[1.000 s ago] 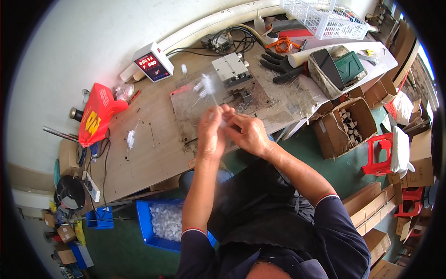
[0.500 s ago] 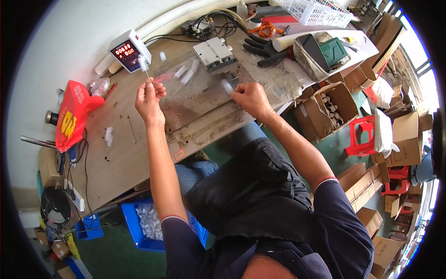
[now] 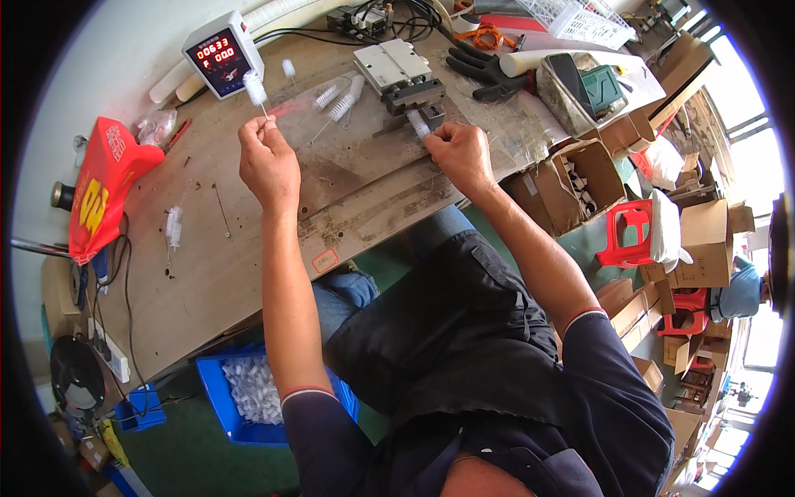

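My left hand (image 3: 272, 161) is closed, thumb and fingertips pinching the thin wire stem of a small white bristle brush (image 3: 254, 89). That brush stands upright, bristles up, in front of the counter box. My right hand (image 3: 465, 157) is closed around one end of another white brush (image 3: 418, 124). Its bristled part points up at the dark jaws (image 3: 418, 95) of a metal clamping fixture (image 3: 396, 66); whether it touches them I cannot tell. Between my hands, white brushes (image 3: 341, 106) with wire stems lie on a clear sheet. One more brush (image 3: 173, 226) rests at the table's left.
A counter box (image 3: 222, 56) with red lit digits stands at the back left, near a red bag (image 3: 114, 190). Black gloves (image 3: 484, 73) and a grey tray (image 3: 571, 93) lie at the back right. Below the table sits a blue bin (image 3: 217, 389) of white pieces.
The whole view has shifted a little. The brush in my right hand, blurred before, is now sharp and angled at the fixture's jaws. My left fingers have curled in more around the stem.
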A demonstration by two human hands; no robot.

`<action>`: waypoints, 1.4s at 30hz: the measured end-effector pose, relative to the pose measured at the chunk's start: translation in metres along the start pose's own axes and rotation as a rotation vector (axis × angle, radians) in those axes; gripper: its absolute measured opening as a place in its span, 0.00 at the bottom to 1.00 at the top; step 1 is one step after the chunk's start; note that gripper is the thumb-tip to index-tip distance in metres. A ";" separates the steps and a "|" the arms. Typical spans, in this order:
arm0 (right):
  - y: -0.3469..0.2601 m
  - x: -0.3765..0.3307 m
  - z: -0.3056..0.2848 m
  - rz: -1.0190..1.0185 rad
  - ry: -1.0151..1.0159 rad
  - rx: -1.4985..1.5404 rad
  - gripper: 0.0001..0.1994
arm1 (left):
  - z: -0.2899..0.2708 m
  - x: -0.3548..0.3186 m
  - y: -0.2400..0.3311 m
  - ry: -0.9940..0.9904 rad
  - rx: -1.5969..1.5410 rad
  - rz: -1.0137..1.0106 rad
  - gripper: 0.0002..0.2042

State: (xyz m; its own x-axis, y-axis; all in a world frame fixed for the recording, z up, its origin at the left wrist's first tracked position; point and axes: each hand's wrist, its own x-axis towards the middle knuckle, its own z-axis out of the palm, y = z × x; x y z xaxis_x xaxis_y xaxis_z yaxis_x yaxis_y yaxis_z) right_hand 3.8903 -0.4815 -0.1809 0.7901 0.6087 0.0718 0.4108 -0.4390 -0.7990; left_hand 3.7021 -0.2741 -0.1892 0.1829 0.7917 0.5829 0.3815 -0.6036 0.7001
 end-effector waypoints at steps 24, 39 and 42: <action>0.012 -0.012 0.003 -0.007 0.102 0.320 0.15 | 0.038 -0.048 0.073 -0.361 -0.035 0.373 0.04; 0.016 -0.014 -0.001 -0.017 0.118 0.480 0.14 | 0.028 -0.064 0.075 -0.375 0.169 0.424 0.05; 0.018 -0.013 -0.004 -0.084 0.063 0.543 0.13 | 0.015 -0.072 0.080 -0.369 0.119 0.322 0.06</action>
State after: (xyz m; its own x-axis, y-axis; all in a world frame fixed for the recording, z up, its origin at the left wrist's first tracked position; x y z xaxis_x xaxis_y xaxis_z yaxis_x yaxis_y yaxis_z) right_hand 3.8895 -0.5002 -0.1941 0.7971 0.5793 0.1703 0.1931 0.0228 -0.9809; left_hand 3.7328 -0.3781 -0.1817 0.6081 0.5609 0.5618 0.3501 -0.8246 0.4443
